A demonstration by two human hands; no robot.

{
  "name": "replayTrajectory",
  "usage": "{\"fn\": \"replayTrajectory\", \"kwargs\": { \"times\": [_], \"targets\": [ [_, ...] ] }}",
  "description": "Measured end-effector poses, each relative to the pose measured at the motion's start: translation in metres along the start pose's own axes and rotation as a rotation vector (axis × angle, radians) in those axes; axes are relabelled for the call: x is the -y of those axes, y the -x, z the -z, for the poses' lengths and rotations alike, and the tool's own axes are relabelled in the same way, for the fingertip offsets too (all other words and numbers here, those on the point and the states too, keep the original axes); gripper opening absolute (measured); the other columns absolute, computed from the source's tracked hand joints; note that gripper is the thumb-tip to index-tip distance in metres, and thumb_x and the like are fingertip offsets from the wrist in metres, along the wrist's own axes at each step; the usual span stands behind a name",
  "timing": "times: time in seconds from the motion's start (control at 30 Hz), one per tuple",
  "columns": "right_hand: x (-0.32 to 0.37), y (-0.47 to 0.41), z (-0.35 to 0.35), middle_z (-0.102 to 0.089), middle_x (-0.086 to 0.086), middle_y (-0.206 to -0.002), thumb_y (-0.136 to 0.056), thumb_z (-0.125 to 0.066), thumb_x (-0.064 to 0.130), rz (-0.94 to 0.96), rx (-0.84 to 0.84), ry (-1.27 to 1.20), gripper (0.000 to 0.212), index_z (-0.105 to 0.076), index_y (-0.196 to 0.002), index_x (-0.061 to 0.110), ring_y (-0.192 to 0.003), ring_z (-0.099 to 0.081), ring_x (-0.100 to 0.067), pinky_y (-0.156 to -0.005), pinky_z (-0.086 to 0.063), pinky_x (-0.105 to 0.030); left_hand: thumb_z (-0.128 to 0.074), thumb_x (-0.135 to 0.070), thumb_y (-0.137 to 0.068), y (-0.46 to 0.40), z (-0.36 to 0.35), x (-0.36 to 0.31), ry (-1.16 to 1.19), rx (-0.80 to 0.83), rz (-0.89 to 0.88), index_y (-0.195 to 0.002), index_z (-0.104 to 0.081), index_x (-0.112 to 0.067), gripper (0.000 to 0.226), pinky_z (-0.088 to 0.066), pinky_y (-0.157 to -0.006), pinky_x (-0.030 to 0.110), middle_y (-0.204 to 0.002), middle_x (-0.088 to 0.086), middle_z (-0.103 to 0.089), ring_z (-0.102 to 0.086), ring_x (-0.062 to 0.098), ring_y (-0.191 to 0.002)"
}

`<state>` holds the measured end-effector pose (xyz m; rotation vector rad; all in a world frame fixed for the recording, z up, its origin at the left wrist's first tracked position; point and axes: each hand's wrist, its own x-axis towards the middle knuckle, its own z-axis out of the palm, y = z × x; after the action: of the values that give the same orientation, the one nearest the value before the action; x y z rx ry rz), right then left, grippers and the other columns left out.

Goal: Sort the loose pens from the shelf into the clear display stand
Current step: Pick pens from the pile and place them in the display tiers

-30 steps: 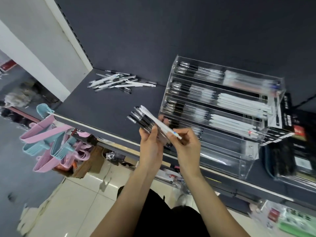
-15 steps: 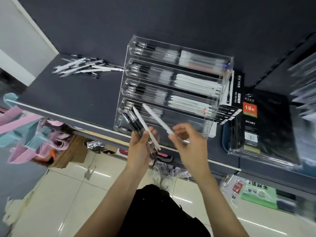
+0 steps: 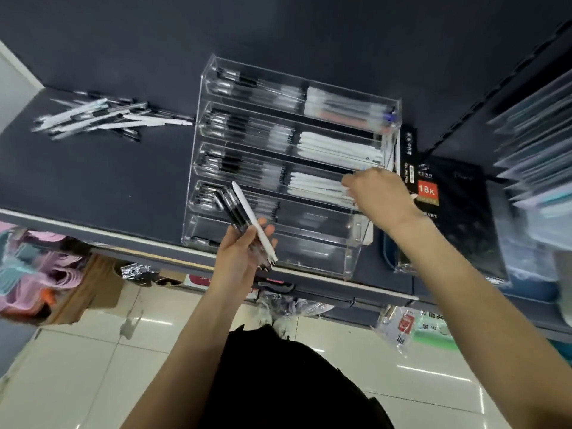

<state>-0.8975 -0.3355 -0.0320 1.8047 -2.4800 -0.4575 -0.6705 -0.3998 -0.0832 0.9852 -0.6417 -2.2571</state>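
One white pen fewer in the bundle than half a second ago: pulled clear then, now carried by the right hand to the right end of the third tier of the clear display stand, among the white pens there. Right fingers curled at the tier; cannot tell whether still pinching the pen or already letting go. Left hand clamped round the remaining pens, one white on top. Many loose pens left on the shelf, far left, so probably early in the sorting.
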Motion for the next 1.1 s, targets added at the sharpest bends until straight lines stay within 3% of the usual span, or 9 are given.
{"fn": "replayTrajectory", "kwargs": {
  "times": [0.13, 0.23, 0.37, 0.5, 0.6, 0.7, 0.77, 0.93, 1.1],
  "targets": [
    [-0.001, -0.003, 0.011, -0.061, -0.005, -0.1, -0.082, -0.048, -0.01, 0.09, 0.112, 0.078, 0.034, -0.063, -0.104, 0.011, -0.09, -0.062, -0.025, -0.066, -0.042, -0.03, -0.037, -0.003, -0.1, -0.008, -0.006, -0.003, -0.015, 0.06, -0.005, -0.112, -0.054, -0.006, 0.021, -0.054, -0.084, 0.034, -0.092, 0.0, -0.067, -0.067, 0.013, -0.085],
    [0.001, 0.005, 0.018, -0.06, -0.003, -0.106, -0.088, -0.049, -0.002, 0.069, 0.078, 0.008, 0.034, -0.06, -0.115, 0.014, -0.096, -0.061, -0.026, -0.071, -0.046, -0.031, -0.037, -0.002, -0.1, -0.011, -0.014, -0.004, -0.003, 0.092, -0.018, -0.118, -0.052, -0.003, 0.023, -0.055, -0.085, 0.037, -0.1, 0.003, -0.066, -0.067, 0.016, -0.09],
    [0.034, 0.028, 0.034, -0.069, 0.002, -0.103, -0.094, -0.055, 0.024, -0.006, -0.29, -0.531, 0.022, -0.065, -0.113, 0.021, -0.083, -0.066, -0.016, -0.073, -0.056, -0.037, -0.039, -0.003, -0.1, -0.014, -0.027, 0.002, -0.015, 0.066, -0.022, -0.118, -0.054, -0.007, 0.024, -0.055, -0.089, 0.039, -0.104, 0.002, -0.069, -0.068, 0.017, -0.096],
    [0.083, 0.034, 0.021, -0.069, 0.011, -0.091, -0.087, -0.065, 0.022, -0.089, -0.229, -0.909, 0.023, -0.062, -0.109, 0.027, -0.077, -0.064, -0.005, -0.07, -0.056, -0.032, -0.04, -0.005, -0.1, -0.014, -0.04, 0.011, -0.061, 0.056, -0.039, -0.112, -0.053, -0.01, 0.019, -0.057, -0.069, 0.033, -0.099, 0.006, -0.067, -0.066, 0.019, -0.087],
    [0.087, 0.029, 0.012, -0.069, 0.012, -0.086, -0.085, -0.068, 0.019, -0.184, -0.201, -1.087, 0.025, -0.059, -0.106, 0.028, -0.076, -0.064, -0.001, -0.072, -0.055, -0.024, -0.04, -0.005, -0.1, -0.014, -0.045, 0.01, -0.032, 0.043, -0.041, -0.115, -0.053, -0.009, 0.021, -0.057, -0.069, 0.031, -0.095, 0.004, -0.068, -0.066, 0.016, -0.084],
    [0.077, 0.025, 0.012, -0.067, 0.011, -0.081, -0.082, -0.07, 0.013, -0.199, -0.171, -1.237, 0.025, -0.061, -0.102, 0.027, -0.075, -0.062, 0.001, -0.071, -0.049, -0.011, -0.04, -0.006, -0.1, -0.015, -0.048, 0.009, -0.027, 0.064, -0.044, -0.12, -0.055, -0.009, 0.026, -0.057, -0.076, 0.033, -0.106, 0.005, -0.068, -0.067, 0.018, -0.092],
    [0.061, 0.024, 0.011, -0.065, 0.014, -0.079, -0.081, -0.07, 0.011, -0.217, -0.214, -1.205, 0.024, -0.064, -0.099, 0.026, -0.072, -0.06, 0.001, -0.071, -0.048, -0.011, -0.038, -0.005, -0.1, -0.019, -0.049, 0.007, -0.004, 0.074, -0.043, -0.12, -0.054, -0.009, 0.026, -0.057, -0.082, 0.035, -0.111, 0.005, -0.067, -0.066, 0.018, -0.098],
    [0.01, 0.018, -0.001, -0.067, 0.004, -0.09, -0.085, -0.068, 0.013, -0.198, -0.444, -0.683, 0.016, -0.069, -0.1, 0.019, -0.081, -0.063, -0.014, -0.068, -0.055, -0.034, -0.038, -0.006, -0.1, -0.025, -0.039, 0.0, 0.023, 0.039, -0.048, -0.118, -0.055, -0.011, 0.025, -0.056, -0.087, 0.037, -0.1, 0.0, -0.067, -0.064, 0.015, -0.1],
    [0.005, 0.003, -0.009, -0.069, -0.001, -0.082, -0.075, -0.075, 0.006, -0.05, -0.466, -0.375, 0.016, -0.072, -0.089, 0.015, -0.075, -0.065, -0.022, -0.055, -0.054, -0.03, -0.039, -0.005, -0.099, -0.028, -0.035, -0.001, 0.01, -0.011, -0.051, -0.113, -0.058, -0.014, 0.025, -0.055, -0.083, 0.038, -0.092, 0.0, -0.06, -0.058, 0.013, -0.092]
  ]
}}
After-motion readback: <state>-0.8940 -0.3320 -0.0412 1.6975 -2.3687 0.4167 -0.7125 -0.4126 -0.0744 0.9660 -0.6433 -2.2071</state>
